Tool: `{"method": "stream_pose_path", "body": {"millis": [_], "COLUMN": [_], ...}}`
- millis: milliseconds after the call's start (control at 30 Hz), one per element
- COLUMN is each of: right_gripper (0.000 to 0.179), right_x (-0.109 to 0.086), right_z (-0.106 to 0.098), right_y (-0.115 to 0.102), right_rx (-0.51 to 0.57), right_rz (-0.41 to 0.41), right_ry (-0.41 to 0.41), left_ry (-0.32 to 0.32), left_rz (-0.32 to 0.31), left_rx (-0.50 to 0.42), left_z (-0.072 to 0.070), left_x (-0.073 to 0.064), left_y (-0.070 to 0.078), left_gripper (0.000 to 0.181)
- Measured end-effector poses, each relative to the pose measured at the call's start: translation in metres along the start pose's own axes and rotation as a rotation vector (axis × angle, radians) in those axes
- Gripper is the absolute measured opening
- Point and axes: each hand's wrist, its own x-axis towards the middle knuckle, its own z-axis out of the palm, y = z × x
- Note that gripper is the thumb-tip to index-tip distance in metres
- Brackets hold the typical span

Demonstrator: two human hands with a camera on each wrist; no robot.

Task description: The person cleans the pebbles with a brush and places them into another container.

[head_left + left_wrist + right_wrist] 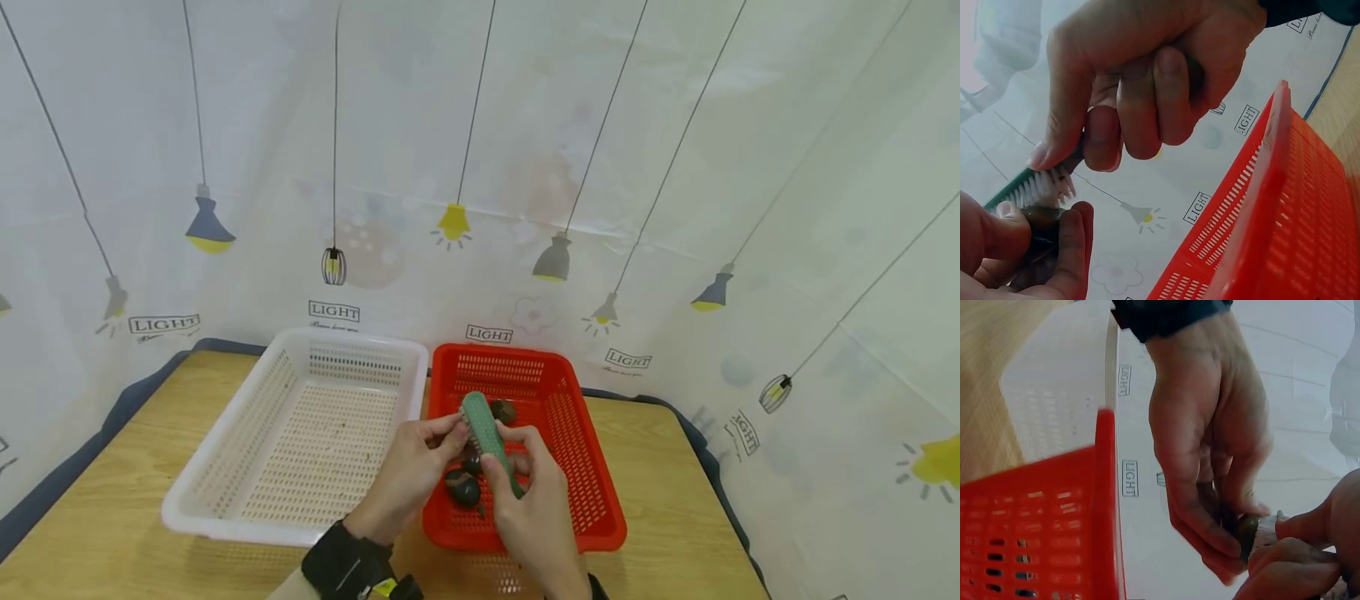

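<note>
Where the two hands meet: a green brush (487, 429) is held over a dark lump (1041, 240), its pale bristles (1038, 187) touching the lump, with the red basket below.
Left hand (408, 467): narrow, thumb and fingers pinching the dark lump, which the brush and fingers largely hide from the head view.
Right hand (536, 508): fingers curled round the brush handle, thumb pressed along it.
Brush: tilted, bristled end far and to the left, handle near and to the right.
Red basket (603, 483): on the right, with slotted sides; inside lie a black lump with a brown patch (462, 488) near the left side, a smaller dark one just beyond, and a brownish lump (504, 412) farther off.
White basket (322, 454): on the left, just beside the red one, small dark specks on its slotted floor.
Table (667, 492): wood-toned, under both baskets.
Wall sheet (420, 125): pale, on the far side, printed with hanging lamps and the word LIGHT.
Wrists: a black strap (348, 567) on the left, another dark one (597, 587) on the right.
</note>
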Motion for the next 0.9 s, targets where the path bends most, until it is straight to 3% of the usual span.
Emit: {"method": "stream_pose_path", "body": {"millis": [233,467,667,900], "right_gripper": [0.036,0.038,0.034,0.033], "right_x": [0.005,-0.004,0.007,0.011], "right_z": [-0.006,-0.001,-0.001,-0.007], "right_y": [0.007,0.004,0.004,0.005], "right_rx": [0.002,0.027,0.017,0.080], "right_rz": [0.002,0.023,-0.013,0.031], "right_ry": [0.046,-0.007,0.043,0.073], "left_ry": [-0.057,0.003,-0.062,-0.104], "left_rz": [0.004,-0.004,-0.013,-0.022], "left_rx": [-0.052,-0.033,-0.043,-0.126], "left_z": [-0.005,-0.002,-0.003,-0.007], "left_x": [-0.001,0.000,-0.001,0.001], "left_y": [0.005,0.001,0.002,0.004], "left_gripper": [0.046,0.041,0.044,0.050]}}
